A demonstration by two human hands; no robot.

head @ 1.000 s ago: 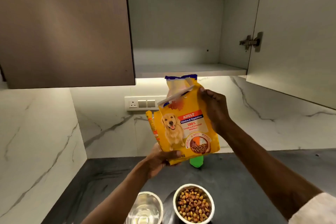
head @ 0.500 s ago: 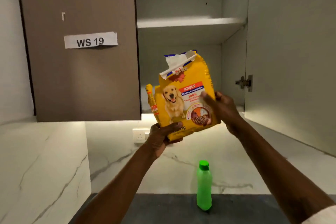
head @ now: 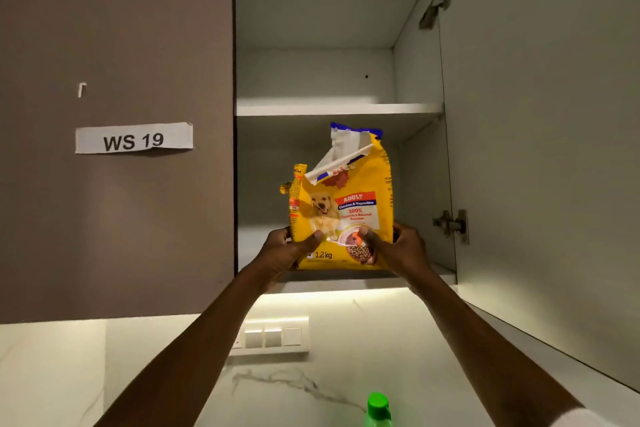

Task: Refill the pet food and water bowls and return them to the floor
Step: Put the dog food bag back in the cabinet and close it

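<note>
Dog food bag (head: 341,215) upright at cabinet's lower shelf (head: 346,282), left hand (head: 282,251) and right hand (head: 398,250) gripping its bottom corners

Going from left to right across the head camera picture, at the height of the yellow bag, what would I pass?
Closed cabinet door with its WS 19 label → left hand → dog food bag → right hand → hinge → open cabinet door.
</note>
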